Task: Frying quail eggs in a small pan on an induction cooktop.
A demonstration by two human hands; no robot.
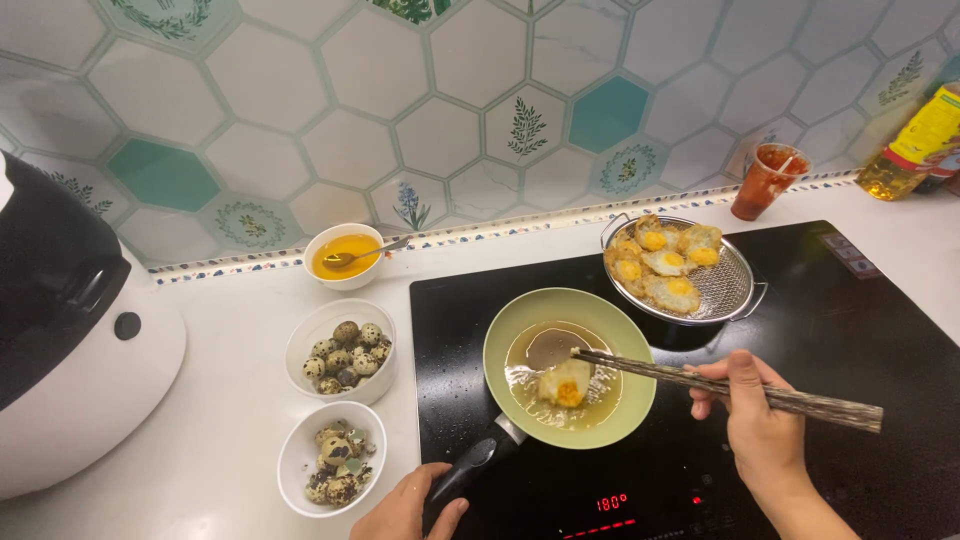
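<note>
My right hand grips dark wooden chopsticks, their tips touching a fried quail egg that sits in oil inside a small green frying pan. My left hand holds the pan's black handle at the bottom of the view. The pan rests on a black induction hob with a lit red display.
A metal strainer with several fried eggs sits on the hob behind the pan. Left of the hob stand a bowl of speckled quail eggs, a bowl of broken shells and a bowl of oil with a spoon. A white-and-black appliance stands at far left, a red sauce cup and an oil bottle at the back right.
</note>
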